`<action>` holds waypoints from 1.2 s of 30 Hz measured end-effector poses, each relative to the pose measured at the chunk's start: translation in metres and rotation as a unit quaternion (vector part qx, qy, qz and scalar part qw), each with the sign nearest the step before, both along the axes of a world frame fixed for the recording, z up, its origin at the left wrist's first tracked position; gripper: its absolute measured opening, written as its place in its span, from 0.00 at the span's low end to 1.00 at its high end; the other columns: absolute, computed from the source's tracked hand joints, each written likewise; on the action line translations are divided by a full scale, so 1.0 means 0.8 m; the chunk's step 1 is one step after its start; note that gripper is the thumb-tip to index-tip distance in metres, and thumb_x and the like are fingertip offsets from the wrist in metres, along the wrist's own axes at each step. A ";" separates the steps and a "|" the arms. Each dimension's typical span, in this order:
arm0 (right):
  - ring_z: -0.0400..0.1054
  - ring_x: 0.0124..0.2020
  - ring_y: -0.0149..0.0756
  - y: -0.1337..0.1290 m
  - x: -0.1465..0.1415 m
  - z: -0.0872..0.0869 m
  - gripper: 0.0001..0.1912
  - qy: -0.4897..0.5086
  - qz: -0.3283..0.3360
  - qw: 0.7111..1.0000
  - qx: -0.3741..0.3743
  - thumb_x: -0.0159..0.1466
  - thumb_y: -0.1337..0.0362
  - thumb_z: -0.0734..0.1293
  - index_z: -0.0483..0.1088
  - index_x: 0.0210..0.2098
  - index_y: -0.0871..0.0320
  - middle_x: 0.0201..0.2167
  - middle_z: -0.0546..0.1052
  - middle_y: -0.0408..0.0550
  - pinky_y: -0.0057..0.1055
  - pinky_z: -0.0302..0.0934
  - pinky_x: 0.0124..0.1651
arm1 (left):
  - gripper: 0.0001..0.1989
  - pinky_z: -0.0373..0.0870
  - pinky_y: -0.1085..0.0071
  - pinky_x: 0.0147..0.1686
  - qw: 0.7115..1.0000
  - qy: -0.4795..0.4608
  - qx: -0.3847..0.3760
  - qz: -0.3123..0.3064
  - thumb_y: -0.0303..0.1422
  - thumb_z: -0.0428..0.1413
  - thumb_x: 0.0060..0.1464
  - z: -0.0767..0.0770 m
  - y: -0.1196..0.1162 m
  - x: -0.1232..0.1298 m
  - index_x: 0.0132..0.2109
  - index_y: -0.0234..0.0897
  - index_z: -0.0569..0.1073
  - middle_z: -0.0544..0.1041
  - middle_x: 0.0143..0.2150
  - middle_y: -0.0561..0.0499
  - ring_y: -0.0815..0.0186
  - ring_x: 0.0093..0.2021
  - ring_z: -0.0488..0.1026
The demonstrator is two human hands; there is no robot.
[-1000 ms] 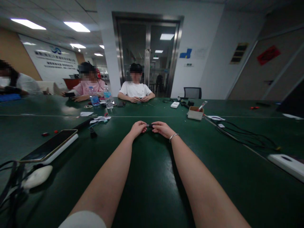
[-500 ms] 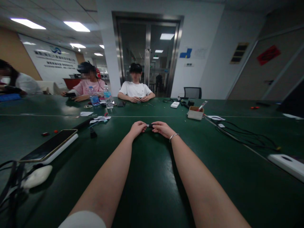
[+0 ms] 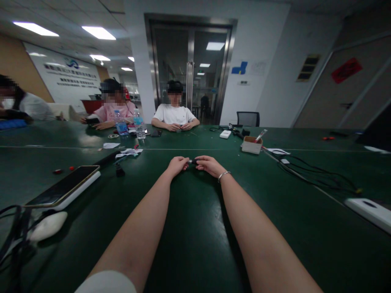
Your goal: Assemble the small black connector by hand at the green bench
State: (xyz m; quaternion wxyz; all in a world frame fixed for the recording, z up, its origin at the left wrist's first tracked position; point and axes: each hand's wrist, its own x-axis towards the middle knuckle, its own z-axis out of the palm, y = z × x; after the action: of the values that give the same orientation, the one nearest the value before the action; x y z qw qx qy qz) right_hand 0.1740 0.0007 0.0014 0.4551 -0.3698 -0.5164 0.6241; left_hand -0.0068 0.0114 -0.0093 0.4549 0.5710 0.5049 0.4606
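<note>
My left hand and my right hand are close together over the green table, fingers pinched. Between them is a small black piece with a silvery metal end, too small to make out its kind. The left fingers close on the silvery end, while those on the right grip the black part. A bracelet circles my right wrist. Left of my hands lies a small black object, beside scraps of white paper.
To the left, a phone rests on a white box, near a white mouse-shaped object and cables. A small box, black cables and a white device lie to the right. Bottles and seated people are across the table.
Both hands stay almost in place, still holding the small piece between them. A little more of its silvery end may show; otherwise only a slight shift of the view appears.
</note>
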 end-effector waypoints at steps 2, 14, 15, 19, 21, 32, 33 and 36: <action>0.72 0.22 0.25 0.000 0.000 0.000 0.10 0.002 0.002 1.000 0.000 0.59 0.80 0.64 0.70 0.39 0.66 0.26 0.76 0.48 0.18 0.69 0.27 | 0.12 0.63 0.75 0.24 1.000 0.018 0.010 -0.003 0.37 0.55 0.52 -0.001 0.000 -0.001 0.27 0.31 0.71 0.71 0.21 0.52 0.74 0.20 0.66; 0.73 0.23 0.26 0.001 0.001 -0.002 0.11 -0.001 0.003 1.000 0.006 0.57 0.80 0.67 0.70 0.38 0.65 0.26 0.76 0.47 0.18 0.70 0.28 | 0.16 0.65 0.75 0.24 0.998 0.053 0.042 -0.002 0.43 0.56 0.51 -0.009 0.006 -0.004 0.30 0.32 0.72 0.73 0.23 0.50 0.73 0.21 0.67; 0.72 0.23 0.26 0.001 0.000 -0.002 0.10 -0.002 0.001 1.000 0.005 0.57 0.80 0.67 0.71 0.38 0.65 0.26 0.76 0.47 0.18 0.70 0.28 | 0.14 0.65 0.76 0.24 0.998 0.037 0.043 0.004 0.41 0.57 0.50 -0.008 0.004 -0.003 0.31 0.32 0.72 0.73 0.23 0.50 0.73 0.22 0.68; 0.72 0.22 0.26 0.000 -0.001 0.000 0.09 -0.006 -0.004 1.000 -0.001 0.57 0.80 0.66 0.71 0.37 0.65 0.25 0.76 0.47 0.18 0.70 0.27 | 0.12 0.65 0.76 0.24 0.999 -0.017 0.044 0.001 0.38 0.60 0.48 -0.003 -0.003 -0.001 0.34 0.33 0.71 0.73 0.24 0.52 0.73 0.23 0.68; 0.72 0.22 0.26 -0.001 -0.002 0.001 0.09 -0.002 -0.006 1.000 -0.003 0.58 0.80 0.66 0.71 0.37 0.65 0.24 0.76 0.47 0.18 0.69 0.26 | 0.11 0.65 0.77 0.24 0.999 -0.027 0.040 -0.008 0.38 0.59 0.49 -0.001 -0.005 0.000 0.33 0.33 0.71 0.73 0.24 0.52 0.73 0.23 0.68; 0.72 0.22 0.26 0.002 -0.001 -0.002 0.09 0.012 -0.010 1.000 -0.001 0.57 0.79 0.67 0.70 0.37 0.66 0.25 0.76 0.47 0.19 0.69 0.26 | 0.10 0.66 0.75 0.27 0.999 -0.038 0.027 -0.028 0.32 0.62 0.44 0.007 -0.014 -0.001 0.33 0.30 0.73 0.74 0.26 0.51 0.74 0.24 0.69; 0.72 0.22 0.26 0.003 0.000 -0.003 0.09 0.012 -0.010 1.000 0.000 0.58 0.80 0.66 0.70 0.37 0.66 0.25 0.76 0.48 0.19 0.69 0.26 | 0.10 0.66 0.75 0.27 0.999 -0.037 0.025 -0.029 0.32 0.62 0.44 0.007 -0.014 -0.001 0.33 0.30 0.73 0.74 0.25 0.51 0.74 0.24 0.68; 0.72 0.22 0.26 0.002 0.000 -0.003 0.08 0.013 -0.009 1.000 0.002 0.58 0.80 0.66 0.71 0.37 0.66 0.25 0.76 0.48 0.19 0.69 0.26 | 0.11 0.66 0.75 0.26 0.999 -0.030 0.025 -0.031 0.35 0.62 0.45 0.005 -0.011 -0.002 0.31 0.30 0.72 0.74 0.24 0.52 0.74 0.22 0.68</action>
State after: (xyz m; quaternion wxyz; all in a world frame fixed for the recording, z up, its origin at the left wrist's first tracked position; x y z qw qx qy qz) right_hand 0.1741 0.0024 -0.0007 0.4681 -0.3649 -0.5082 0.6240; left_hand -0.0086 0.0023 -0.0050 0.4694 0.5837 0.4609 0.4760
